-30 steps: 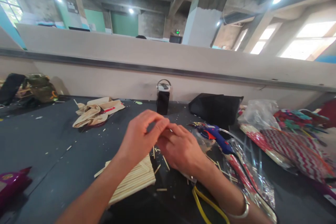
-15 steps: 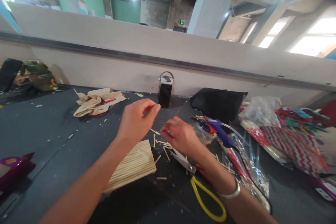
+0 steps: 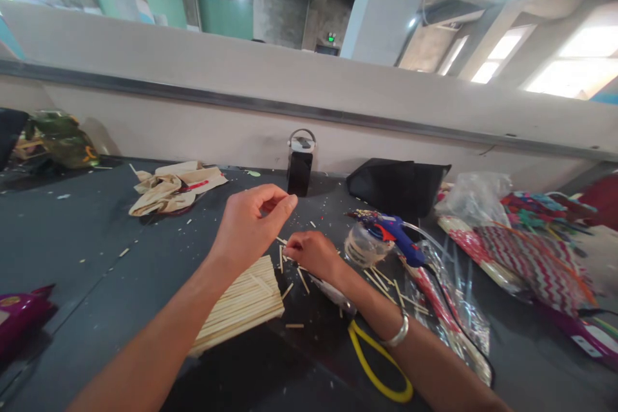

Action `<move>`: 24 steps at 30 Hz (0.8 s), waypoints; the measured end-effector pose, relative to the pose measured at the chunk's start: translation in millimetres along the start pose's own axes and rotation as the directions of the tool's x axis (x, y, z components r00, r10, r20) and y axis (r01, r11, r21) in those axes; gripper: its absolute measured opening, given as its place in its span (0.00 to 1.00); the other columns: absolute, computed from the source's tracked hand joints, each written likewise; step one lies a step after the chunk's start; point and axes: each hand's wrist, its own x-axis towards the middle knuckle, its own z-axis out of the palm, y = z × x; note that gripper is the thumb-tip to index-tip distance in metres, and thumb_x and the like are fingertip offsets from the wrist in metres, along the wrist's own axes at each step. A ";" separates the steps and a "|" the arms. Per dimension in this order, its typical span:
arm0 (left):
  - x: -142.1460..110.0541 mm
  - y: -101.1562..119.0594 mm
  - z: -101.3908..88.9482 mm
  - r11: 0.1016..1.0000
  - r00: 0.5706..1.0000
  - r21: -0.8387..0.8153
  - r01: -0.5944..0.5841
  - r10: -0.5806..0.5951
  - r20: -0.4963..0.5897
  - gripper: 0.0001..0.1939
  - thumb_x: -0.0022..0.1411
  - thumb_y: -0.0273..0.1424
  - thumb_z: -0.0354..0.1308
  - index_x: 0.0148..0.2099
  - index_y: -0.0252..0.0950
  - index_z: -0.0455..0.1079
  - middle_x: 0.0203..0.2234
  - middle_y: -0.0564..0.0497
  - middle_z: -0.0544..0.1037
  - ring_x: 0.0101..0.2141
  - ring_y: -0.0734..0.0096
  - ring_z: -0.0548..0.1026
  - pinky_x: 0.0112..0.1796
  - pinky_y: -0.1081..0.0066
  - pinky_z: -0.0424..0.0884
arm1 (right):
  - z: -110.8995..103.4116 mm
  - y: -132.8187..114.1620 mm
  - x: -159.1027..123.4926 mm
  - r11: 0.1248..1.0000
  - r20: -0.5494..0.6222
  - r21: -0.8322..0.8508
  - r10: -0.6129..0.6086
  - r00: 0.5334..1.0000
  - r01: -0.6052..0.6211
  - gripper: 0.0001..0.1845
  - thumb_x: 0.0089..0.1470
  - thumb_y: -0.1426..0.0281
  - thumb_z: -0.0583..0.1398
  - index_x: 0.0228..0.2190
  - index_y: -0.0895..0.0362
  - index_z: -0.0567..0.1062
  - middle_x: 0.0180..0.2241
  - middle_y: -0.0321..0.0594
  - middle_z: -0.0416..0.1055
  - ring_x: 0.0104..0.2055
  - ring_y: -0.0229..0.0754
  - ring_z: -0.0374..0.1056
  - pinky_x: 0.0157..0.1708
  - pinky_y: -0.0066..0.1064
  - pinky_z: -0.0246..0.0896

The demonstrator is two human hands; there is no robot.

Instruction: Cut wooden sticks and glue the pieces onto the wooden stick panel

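Note:
My left hand [image 3: 255,217] is raised above the table, thumb and fingertips pinched together. Whatever lies between them is too small to make out. Lower and to its right, my right hand [image 3: 316,256] has its fingers curled down among short cut wooden sticks [image 3: 303,280]. I cannot see whether it grips one. Beneath my left wrist lies a flat panel of wooden sticks [image 3: 244,306] set side by side, with a loose piece on top. Scissors with yellow handles [image 3: 357,354] lie under my right forearm, their blades partly covered.
A blue glue gun [image 3: 403,241] rests by a clear plastic tub [image 3: 364,248] on the right. Beyond are plastic-wrapped sticks [image 3: 439,306] and a black pouch [image 3: 398,187]. A phone [image 3: 300,174] stands at the back wall, and a crumpled beige cloth [image 3: 164,190] lies left.
My right hand has moved slightly left and down, toward the cut sticks, uncovering the tub and sticks beside it. My left hand stays nearly still, still pinched.

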 end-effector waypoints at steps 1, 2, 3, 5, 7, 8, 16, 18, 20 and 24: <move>-0.1 -0.1 0.0 1.000 1.000 -0.002 0.000 0.000 0.008 0.12 0.61 0.35 0.54 0.27 0.35 0.72 0.22 0.53 0.76 0.27 0.72 0.71 0.28 0.74 0.63 | 0.2 -3.0 0.4 1.000 0.002 0.004 -0.018 1.000 0.018 0.11 0.62 0.67 0.54 0.38 0.56 0.75 0.38 0.37 0.76 0.41 0.38 0.71 0.40 0.29 0.63; -0.4 -0.1 0.2 1.000 1.000 -0.002 -0.001 0.001 0.019 0.12 0.61 0.35 0.54 0.27 0.35 0.72 0.22 0.54 0.76 0.27 0.72 0.71 0.28 0.74 0.63 | 0.0 -5.3 0.8 0.999 0.009 0.003 -0.040 0.999 0.040 0.10 0.62 0.68 0.55 0.37 0.55 0.76 0.38 0.36 0.76 0.42 0.38 0.71 0.41 0.28 0.62; -0.7 0.2 0.3 1.000 1.000 -0.002 -0.001 0.001 0.031 0.13 0.61 0.35 0.54 0.27 0.35 0.72 0.22 0.54 0.76 0.27 0.72 0.71 0.28 0.74 0.63 | -0.9 -6.5 1.1 0.998 0.021 -0.002 -0.059 0.998 0.059 0.09 0.61 0.67 0.56 0.37 0.56 0.76 0.38 0.36 0.76 0.42 0.38 0.71 0.43 0.29 0.63; -1.3 0.9 0.2 1.000 0.999 0.002 -0.005 0.005 0.047 0.13 0.61 0.35 0.54 0.27 0.35 0.72 0.22 0.54 0.76 0.27 0.72 0.71 0.28 0.74 0.63 | -5.7 -4.5 0.9 0.997 0.044 -0.023 -0.075 0.996 0.076 0.09 0.60 0.66 0.58 0.38 0.57 0.75 0.41 0.39 0.74 0.43 0.41 0.70 0.44 0.35 0.64; -1.4 1.8 -0.8 1.000 0.999 0.013 -0.010 0.009 0.042 0.13 0.61 0.35 0.55 0.27 0.35 0.72 0.22 0.54 0.76 0.27 0.72 0.71 0.28 0.74 0.62 | -15.1 3.1 -1.2 0.997 0.054 -0.057 -0.050 0.997 0.053 0.12 0.60 0.65 0.58 0.42 0.59 0.73 0.44 0.41 0.72 0.44 0.43 0.70 0.44 0.41 0.66; -1.3 2.2 -1.5 1.000 0.999 0.019 -0.010 0.009 0.036 0.13 0.61 0.35 0.55 0.27 0.35 0.72 0.22 0.54 0.76 0.27 0.73 0.71 0.28 0.74 0.62 | -20.9 7.9 -3.2 0.997 0.057 -0.076 -0.029 0.998 0.033 0.12 0.61 0.65 0.57 0.43 0.59 0.73 0.44 0.42 0.72 0.44 0.43 0.70 0.44 0.43 0.66; -2.1 2.0 -0.8 1.000 0.997 0.023 0.003 -0.004 0.071 0.13 0.61 0.36 0.55 0.27 0.35 0.72 0.22 0.53 0.76 0.26 0.72 0.70 0.28 0.74 0.62 | -34.6 15.5 -15.0 0.994 0.218 -0.104 0.001 0.976 0.022 0.12 0.60 0.66 0.58 0.44 0.58 0.72 0.44 0.42 0.71 0.43 0.43 0.70 0.43 0.41 0.67; -2.2 1.9 0.0 1.000 0.996 0.023 0.003 -0.005 0.087 0.13 0.61 0.36 0.55 0.28 0.35 0.72 0.22 0.53 0.76 0.27 0.72 0.70 0.28 0.73 0.62 | -30.3 11.4 -11.6 0.995 0.255 -0.098 0.011 0.967 0.015 0.16 0.60 0.65 0.58 0.48 0.58 0.70 0.48 0.44 0.69 0.45 0.44 0.69 0.43 0.42 0.68; -1.8 1.5 -0.1 1.000 0.996 0.021 0.006 -0.008 0.091 0.13 0.60 0.37 0.55 0.28 0.35 0.72 0.22 0.53 0.76 0.26 0.72 0.70 0.28 0.73 0.62 | -28.1 9.8 -8.4 0.996 0.271 -0.085 0.030 0.962 -0.007 0.16 0.60 0.65 0.58 0.49 0.57 0.69 0.49 0.44 0.68 0.46 0.45 0.69 0.44 0.42 0.68; -0.6 0.3 -1.0 1.000 0.997 0.023 0.018 -0.020 0.080 0.13 0.60 0.37 0.56 0.28 0.35 0.72 0.22 0.54 0.75 0.26 0.73 0.70 0.27 0.73 0.61 | -25.5 12.2 -6.3 0.998 0.270 0.004 0.063 0.961 -0.066 0.16 0.60 0.65 0.58 0.49 0.57 0.69 0.50 0.44 0.68 0.46 0.45 0.69 0.44 0.42 0.67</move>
